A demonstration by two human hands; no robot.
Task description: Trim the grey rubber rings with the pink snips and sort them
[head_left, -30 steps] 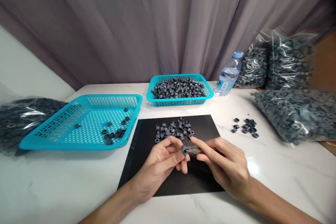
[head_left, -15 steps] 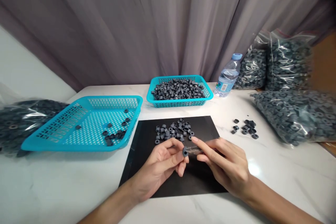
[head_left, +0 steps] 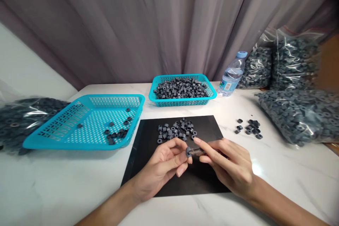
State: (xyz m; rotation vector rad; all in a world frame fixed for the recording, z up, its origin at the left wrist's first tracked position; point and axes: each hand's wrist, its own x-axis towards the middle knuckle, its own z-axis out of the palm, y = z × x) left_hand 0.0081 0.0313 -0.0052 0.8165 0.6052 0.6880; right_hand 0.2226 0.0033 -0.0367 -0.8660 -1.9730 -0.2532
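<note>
My left hand [head_left: 161,167] pinches a small grey ring [head_left: 188,152] between thumb and fingers, above a black mat [head_left: 169,180]. My right hand [head_left: 229,166] is closed round a thin clear-handled tool [head_left: 197,152], and the tool's tip meets the ring. Just beyond the hands, a pile of several loose grey rings [head_left: 176,130] lies on the mat.
A wide teal basket [head_left: 66,127] at left holds a few rings. A smaller teal basket [head_left: 212,95] full of rings stands behind the mat. A water bottle [head_left: 231,75], clear bags of rings [head_left: 296,113] at right, a bag [head_left: 16,123] at far left, loose rings [head_left: 249,129].
Both hands stay together on the ring and tool; the left fingers have shifted slightly. The view has drifted a little.
</note>
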